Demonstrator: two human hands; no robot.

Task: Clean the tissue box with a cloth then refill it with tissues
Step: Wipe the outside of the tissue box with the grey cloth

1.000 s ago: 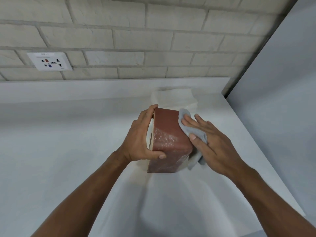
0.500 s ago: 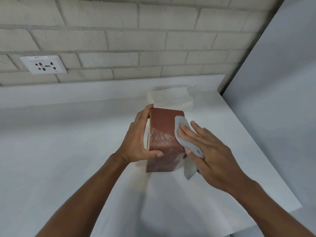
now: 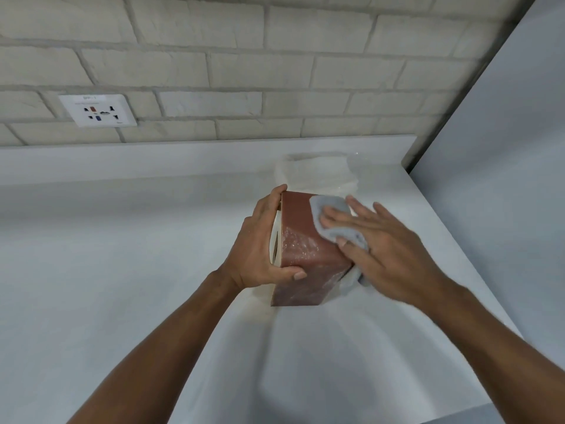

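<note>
A reddish-brown tissue box (image 3: 301,255) stands on its side on the white counter (image 3: 122,270), its slotted face turned left. My left hand (image 3: 260,249) grips the box's left side, thumb across the front edge. My right hand (image 3: 388,249) presses a light grey cloth (image 3: 333,221) flat against the box's upper face with straight fingers. Part of the cloth hangs down behind the box's right edge. A clear-wrapped pack of white tissues (image 3: 318,172) lies just behind the box.
A brick wall with a white power socket (image 3: 97,110) runs along the back above a low ledge. A grey panel (image 3: 504,179) closes off the right side. The counter's right edge runs close to my right forearm.
My right hand has slid the cloth from the box's right side up and across its upper face. The left hand keeps its hold and the box stays put.
</note>
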